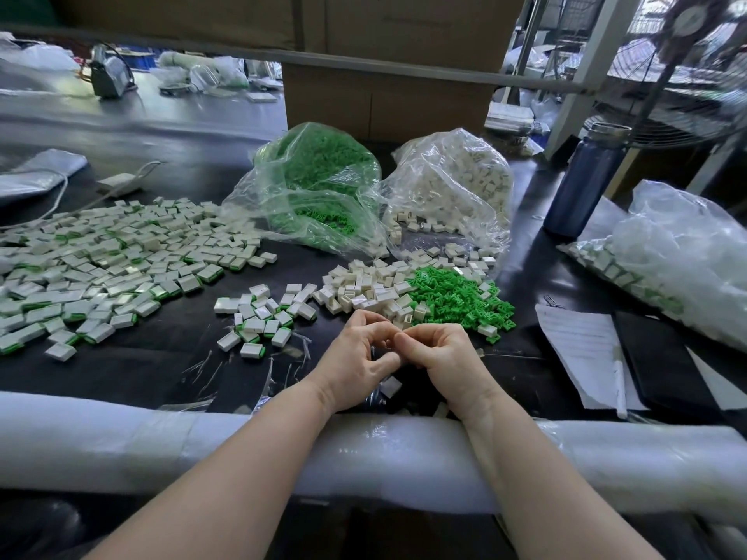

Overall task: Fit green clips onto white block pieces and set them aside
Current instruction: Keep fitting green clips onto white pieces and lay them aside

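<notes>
- Plainly, the left hand (355, 359) and right hand (440, 357) meet fingertip to fingertip over the dark tabletop (161, 365), fingers curled inward; whatever they pinch is hidden, so I cannot tell the piece or its axis.
- Loose small white plastic block pieces (364, 291) lie just beyond both hands.
- Bright green plastic clips (461, 297) lie beyond, nearer the right hand.
- Finished green-edged white blocks (258, 321) lie left, nearer the left hand.

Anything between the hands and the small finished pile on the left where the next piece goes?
Nothing solid. From the left hand and right hand to the finished pile there is only bare table with thin clear plastic scraps.
</notes>
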### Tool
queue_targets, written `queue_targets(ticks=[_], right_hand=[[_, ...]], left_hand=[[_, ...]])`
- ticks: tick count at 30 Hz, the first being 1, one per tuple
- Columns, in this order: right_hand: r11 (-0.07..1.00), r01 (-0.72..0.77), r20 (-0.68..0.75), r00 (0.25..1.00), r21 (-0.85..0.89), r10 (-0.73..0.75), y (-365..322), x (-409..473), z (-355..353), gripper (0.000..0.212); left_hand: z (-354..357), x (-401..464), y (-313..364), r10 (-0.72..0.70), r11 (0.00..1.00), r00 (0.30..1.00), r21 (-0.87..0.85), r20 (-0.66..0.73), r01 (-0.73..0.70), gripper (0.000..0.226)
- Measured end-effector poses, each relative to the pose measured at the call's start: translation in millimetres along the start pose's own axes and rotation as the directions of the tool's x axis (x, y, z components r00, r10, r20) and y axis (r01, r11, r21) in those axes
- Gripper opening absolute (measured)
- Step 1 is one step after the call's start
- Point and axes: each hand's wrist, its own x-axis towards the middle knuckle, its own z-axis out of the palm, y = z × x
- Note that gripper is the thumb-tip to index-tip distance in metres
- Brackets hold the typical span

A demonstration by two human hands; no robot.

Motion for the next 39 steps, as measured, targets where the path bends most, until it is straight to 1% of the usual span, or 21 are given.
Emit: queue_targets(ticks=[4, 6, 9, 14, 20, 24, 26, 28, 30, 33, 35, 39], right_hand=[[1.000, 0.016, 0.029, 0.999, 0.010, -0.016, -1.4, 1.1, 2.2, 0.016], [1.000, 0.027, 0.049, 0.998, 0.005, -0.028, -2.2, 1.0, 2.6, 0.016], [0.999, 0.034, 0.058, 0.998, 0.001, -0.033, -2.0, 0.1, 1.3, 0.016], [1.000, 0.003, 0.032, 0.999, 0.021, -0.004, -1.5, -0.6, 0.8, 0.015], [0.999, -0.032, -0.011, 0.999, 0.007, 0.032, -1.3, 0.0, 0.5, 0.014], [1.000, -0.020, -0.024, 1.000, 0.002, 0.020, -0.3, 1.1, 1.6, 0.014], [1.000, 0.002, -0.015, 1.000, 0.029, -0.002, -0.3, 1.0, 3.0, 0.014], [0.999, 0.030, -0.008, 1.000, 0.041, -0.029, -1.4, 0.4, 4.9, 0.015], [0.998, 0.061, -0.044, 0.997, 0.033, -0.060, -1.6, 0.9, 5.1, 0.017], [0.996, 0.079, -0.128, 0.989, 0.051, -0.072, 0.4, 2.7, 1.6, 0.010], [0.996, 0.089, -0.151, 0.985, 0.004, -0.088, 1.2, 2.9, 0.6, 0.014], [0.990, 0.104, -0.147, 0.982, -0.092, -0.117, 1.3, 3.0, 0.2, 0.019]], left_hand=[[-0.4, 0.4, 0.2, 0.009, 1.000, 0.999, -0.020, -0.033, -0.010, 0.031], [-0.6, 0.6, -0.4, 0.009, 1.000, 0.999, -0.016, -0.038, -0.009, 0.034], [-0.3, 0.8, -2.0, 0.011, 1.000, 1.000, -0.022, -0.015, -0.011, 0.033], [0.3, 1.0, -3.4, 0.015, 1.000, 1.000, -0.022, 0.005, -0.015, 0.029], [1.0, 1.3, -2.9, 0.016, 1.000, 1.000, -0.015, 0.011, -0.016, 0.023], [0.6, -0.1, 0.3, 0.012, 1.000, 1.000, 0.003, 0.009, -0.012, 0.027], [-0.5, -0.4, 1.4, 0.019, 1.000, 1.000, -0.010, -0.005, -0.019, 0.029], [-1.6, -0.4, 1.8, 0.027, 0.999, 0.999, -0.039, -0.038, -0.029, 0.023], [-2.5, 0.4, 1.0, 0.022, 0.999, 0.996, -0.029, -0.081, -0.025, 0.010], [-2.5, 1.9, -2.1, 0.013, 1.000, 0.992, 0.017, -0.129, -0.011, 0.008], [-2.5, 2.3, -2.8, 0.004, 1.000, 0.991, 0.032, -0.134, 0.000, 0.010], [-2.2, 1.8, -2.9, -0.008, 0.999, 0.993, 0.040, -0.120, 0.013, 0.010]])
